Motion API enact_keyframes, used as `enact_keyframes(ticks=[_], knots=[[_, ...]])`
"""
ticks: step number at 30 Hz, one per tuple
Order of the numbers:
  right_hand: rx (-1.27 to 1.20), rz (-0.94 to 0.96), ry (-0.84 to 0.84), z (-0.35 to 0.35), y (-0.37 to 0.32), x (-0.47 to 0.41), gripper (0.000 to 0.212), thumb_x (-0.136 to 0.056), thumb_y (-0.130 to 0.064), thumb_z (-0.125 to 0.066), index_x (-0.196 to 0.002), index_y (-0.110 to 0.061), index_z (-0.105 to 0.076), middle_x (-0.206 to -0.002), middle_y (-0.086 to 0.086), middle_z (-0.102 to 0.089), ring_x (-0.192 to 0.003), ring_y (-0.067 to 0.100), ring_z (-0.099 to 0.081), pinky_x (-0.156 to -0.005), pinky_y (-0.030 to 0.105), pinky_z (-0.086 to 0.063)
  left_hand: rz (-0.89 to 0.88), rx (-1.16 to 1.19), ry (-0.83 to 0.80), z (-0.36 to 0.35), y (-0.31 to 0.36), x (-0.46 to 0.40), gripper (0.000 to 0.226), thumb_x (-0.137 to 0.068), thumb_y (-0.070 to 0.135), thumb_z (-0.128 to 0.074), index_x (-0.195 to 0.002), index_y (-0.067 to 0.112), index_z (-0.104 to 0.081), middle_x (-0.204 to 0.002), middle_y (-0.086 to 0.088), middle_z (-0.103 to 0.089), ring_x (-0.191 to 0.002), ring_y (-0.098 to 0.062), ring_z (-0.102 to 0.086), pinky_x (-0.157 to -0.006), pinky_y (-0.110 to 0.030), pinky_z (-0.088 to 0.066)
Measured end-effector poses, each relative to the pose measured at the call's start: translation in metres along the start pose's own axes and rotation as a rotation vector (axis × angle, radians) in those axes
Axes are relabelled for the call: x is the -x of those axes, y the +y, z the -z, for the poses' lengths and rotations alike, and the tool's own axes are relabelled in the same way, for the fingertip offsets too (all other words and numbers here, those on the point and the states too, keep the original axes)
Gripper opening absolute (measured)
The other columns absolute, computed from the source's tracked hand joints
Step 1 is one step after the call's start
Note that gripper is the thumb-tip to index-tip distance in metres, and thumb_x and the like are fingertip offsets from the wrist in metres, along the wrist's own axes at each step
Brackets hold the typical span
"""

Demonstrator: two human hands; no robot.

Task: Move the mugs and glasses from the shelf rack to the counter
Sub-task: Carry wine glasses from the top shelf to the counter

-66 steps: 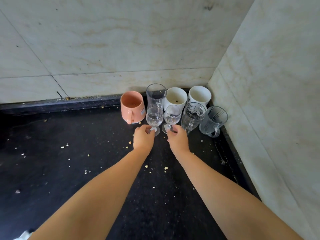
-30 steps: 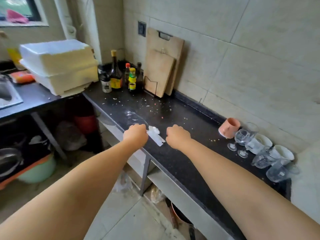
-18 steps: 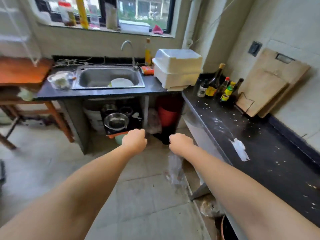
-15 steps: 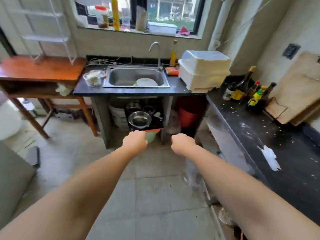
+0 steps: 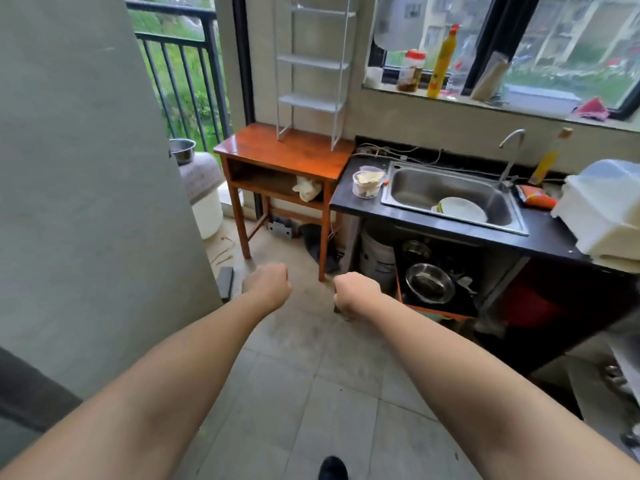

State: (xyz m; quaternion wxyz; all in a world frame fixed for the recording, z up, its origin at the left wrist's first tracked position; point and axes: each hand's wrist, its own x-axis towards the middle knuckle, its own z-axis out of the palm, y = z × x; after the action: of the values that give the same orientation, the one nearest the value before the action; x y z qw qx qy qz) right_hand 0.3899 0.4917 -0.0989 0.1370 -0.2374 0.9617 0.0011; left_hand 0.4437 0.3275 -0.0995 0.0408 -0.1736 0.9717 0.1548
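Note:
A white wire shelf rack (image 5: 313,69) stands on an orange wooden table (image 5: 287,155) at the back, left of the sink. Its visible shelves hold nothing. No mugs or glasses are in view. My left hand (image 5: 267,285) and my right hand (image 5: 355,295) are held out in front of me over the floor, both curled into fists with nothing in them. They hang well short of the table and the rack.
A grey wall (image 5: 86,188) fills the left side. A black counter (image 5: 446,220) with a steel sink (image 5: 450,197) and a white tub (image 5: 606,211) runs along the right. Pots (image 5: 429,282) sit under the sink. Tiled floor (image 5: 311,375) lies ahead.
The view has swung left from the mugs and glasses on the counter corner, past the sink, to the wooden table and rack. Both hands let go of the wine glasses and stay fisted.

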Motion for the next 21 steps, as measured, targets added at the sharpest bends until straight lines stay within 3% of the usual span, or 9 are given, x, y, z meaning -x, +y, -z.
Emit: enact_keyframes(ticks=[10,15,19,21], knots=[[0.032,0.089,-0.010,0.045,-0.030,-0.192,0.024,-0.087,-0.010,-0.047,-0.105,-0.008,-0.063,-0.111,0.012,-0.064,-0.100,0.033,-0.062,-0.081,0.041,-0.053,0.114,0.124,0.018,0.028,-0.059,-0.179,0.017,-0.089,0.029,-0.050,-0.086,0.017,-0.061,-0.094,-0.006,-0.067,-0.086,-0.026,-0.063,-0.080,-0.042,-0.056],[0.035,0.109,-0.008,0.089,-0.032,-0.286,0.024,-0.089,-0.011,-0.046,-0.104,-0.010,-0.064,-0.107,0.009,-0.064,-0.097,0.030,-0.062,-0.077,0.039,-0.053,0.116,0.149,0.037,0.062,-0.067,-0.261,0.020,-0.091,0.029,-0.050,-0.094,0.014,-0.064,-0.096,-0.006,-0.066,-0.092,-0.027,-0.063,-0.084,-0.042,-0.056],[0.026,0.119,-0.023,0.118,-0.044,-0.360,0.018,-0.090,-0.012,-0.045,-0.094,-0.009,-0.062,-0.105,0.010,-0.066,-0.090,0.029,-0.062,-0.073,0.035,-0.051,0.103,0.199,0.056,0.087,-0.080,-0.332,0.019,-0.091,0.030,-0.048,-0.089,0.017,-0.062,-0.093,-0.005,-0.065,-0.090,-0.026,-0.062,-0.084,-0.042,-0.055],[0.020,0.113,-0.023,0.134,-0.052,-0.395,0.020,-0.091,-0.013,-0.045,-0.098,-0.008,-0.063,-0.107,0.010,-0.065,-0.092,0.029,-0.062,-0.072,0.033,-0.048,0.080,0.212,0.068,0.101,-0.083,-0.371,0.017,-0.090,0.029,-0.049,-0.084,0.019,-0.060,-0.092,-0.003,-0.064,-0.090,-0.025,-0.061,-0.083,-0.041,-0.055]])
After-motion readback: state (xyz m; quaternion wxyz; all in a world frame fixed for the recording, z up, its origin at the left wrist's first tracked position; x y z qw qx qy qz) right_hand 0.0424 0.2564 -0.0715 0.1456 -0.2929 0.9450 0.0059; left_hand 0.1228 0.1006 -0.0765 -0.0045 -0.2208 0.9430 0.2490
